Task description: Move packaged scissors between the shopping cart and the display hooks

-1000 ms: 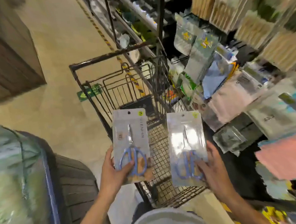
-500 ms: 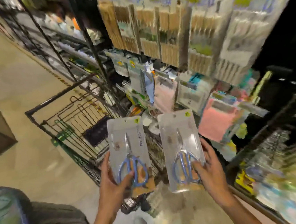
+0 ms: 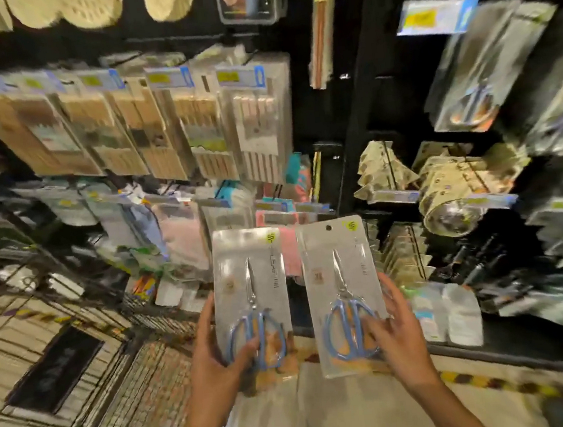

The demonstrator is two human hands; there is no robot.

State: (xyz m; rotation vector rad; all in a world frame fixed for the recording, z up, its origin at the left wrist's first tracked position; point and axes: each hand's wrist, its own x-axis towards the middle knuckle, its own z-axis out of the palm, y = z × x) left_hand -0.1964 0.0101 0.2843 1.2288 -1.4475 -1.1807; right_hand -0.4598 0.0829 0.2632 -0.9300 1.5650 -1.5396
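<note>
Left hand (image 3: 214, 354): grips the lower left edge of the left scissors package (image 3: 252, 305); the thumb lies across the front over the blue handles, the fingers wrap behind the card.
Right hand (image 3: 396, 334): grips the lower right edge of the right scissors package (image 3: 345, 296); the thumb presses on the front over the blue handles, the fingertips show past the right edge of the card.
Left scissors package: upright, held in front of the display; blades point up, blue handles at the bottom, yellow sticker at the upper right corner. The package extends upward from the hand.
Right scissors package: upright with a slight tilt, just beside the left package and apart from it; hang hole visible at the top, yellow sticker next to it. The package extends upward from the hand.
Shopping cart (image 3: 82, 370): wire basket at lower left, to the left of both hands; a dark flat item (image 3: 54, 369) lies in it.
Display hooks: blurred; individual hooks cannot be told.
Hanging scissors packages (image 3: 477, 87): upper right of the display, above and well apart from the right hand; blurred.
Wooden utensil packs (image 3: 168, 127): hang in a row at upper left, with blue-and-yellow price tags (image 3: 170, 77) above them.
</note>
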